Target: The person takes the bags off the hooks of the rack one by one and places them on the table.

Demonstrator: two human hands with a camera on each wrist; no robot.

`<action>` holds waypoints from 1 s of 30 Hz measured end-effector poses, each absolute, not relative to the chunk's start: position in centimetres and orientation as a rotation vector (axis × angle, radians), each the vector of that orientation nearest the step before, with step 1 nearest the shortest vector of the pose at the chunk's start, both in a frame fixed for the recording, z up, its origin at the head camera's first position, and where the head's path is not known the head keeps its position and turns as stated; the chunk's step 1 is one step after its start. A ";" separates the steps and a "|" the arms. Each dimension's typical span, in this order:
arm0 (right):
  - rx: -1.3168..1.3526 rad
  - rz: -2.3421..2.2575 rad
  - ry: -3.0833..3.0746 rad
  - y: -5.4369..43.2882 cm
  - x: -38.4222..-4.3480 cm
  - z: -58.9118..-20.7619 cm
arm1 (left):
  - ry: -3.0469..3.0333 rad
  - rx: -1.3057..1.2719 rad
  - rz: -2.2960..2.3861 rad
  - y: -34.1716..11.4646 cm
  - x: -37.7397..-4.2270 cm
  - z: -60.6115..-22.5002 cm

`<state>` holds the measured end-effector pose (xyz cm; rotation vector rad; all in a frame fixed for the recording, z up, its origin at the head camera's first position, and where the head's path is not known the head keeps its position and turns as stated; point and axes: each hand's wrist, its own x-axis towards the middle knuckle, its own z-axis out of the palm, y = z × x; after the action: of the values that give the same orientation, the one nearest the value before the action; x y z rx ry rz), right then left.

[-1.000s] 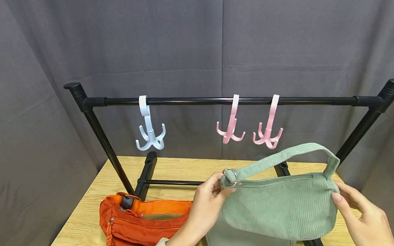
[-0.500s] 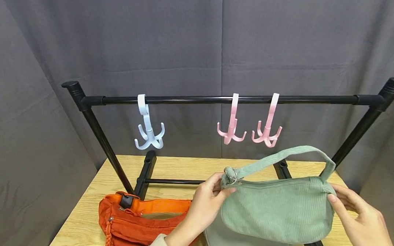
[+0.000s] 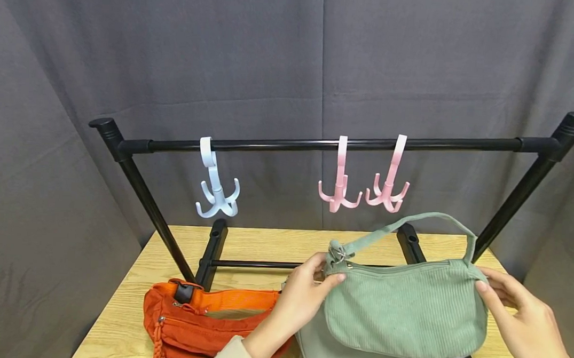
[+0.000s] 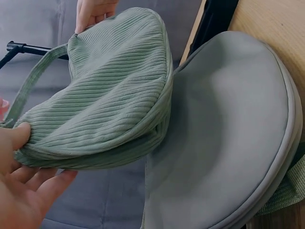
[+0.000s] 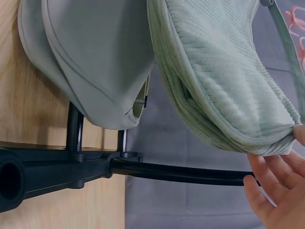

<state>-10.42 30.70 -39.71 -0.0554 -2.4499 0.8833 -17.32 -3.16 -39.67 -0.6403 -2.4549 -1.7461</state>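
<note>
A light green corduroy shoulder bag (image 3: 406,307) is held up between both hands, its strap arching above the zipped top. My left hand (image 3: 303,305) pinches its left upper corner by the metal rings, thumb in front. At the right upper corner my right hand (image 3: 526,317) pinches the fabric, thumb in front and fingers behind. In the left wrist view the ribbed side of the bag (image 4: 109,86) spans between both hands. Behind and below it stands a grey-green smooth bag (image 4: 224,133), partly hidden in the head view.
An orange waist bag (image 3: 208,325) lies on the wooden table (image 3: 117,321) at left. A black rack (image 3: 279,145) spans the back; from its bar hang a light blue hook (image 3: 216,189) and two pink hooks, one left (image 3: 340,181) and one right (image 3: 389,178). Grey curtain (image 3: 273,55) behind.
The green bag has sunk slightly, and its right end has come left with my right hand. Its strap has tilted over a little. The left pink hook has swung slightly.
</note>
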 end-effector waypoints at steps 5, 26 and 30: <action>-0.082 0.894 -2.476 31.2 -11.0 -40.3 | -2.537 -0.659 -1.757 -3.0 -17.8 -39.8; -0.063 0.941 -2.505 32.7 -14.0 -44.0 | -2.538 -0.568 -2.351 -1.6 -19.5 -40.5; -0.087 0.916 -2.527 32.7 -14.3 -44.6 | -2.562 -0.566 -2.312 -1.5 -19.8 -40.9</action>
<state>-14.28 32.74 -44.59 -0.0869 -2.5269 0.9158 -19.80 -1.49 -40.89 -0.5657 -2.5620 -2.3118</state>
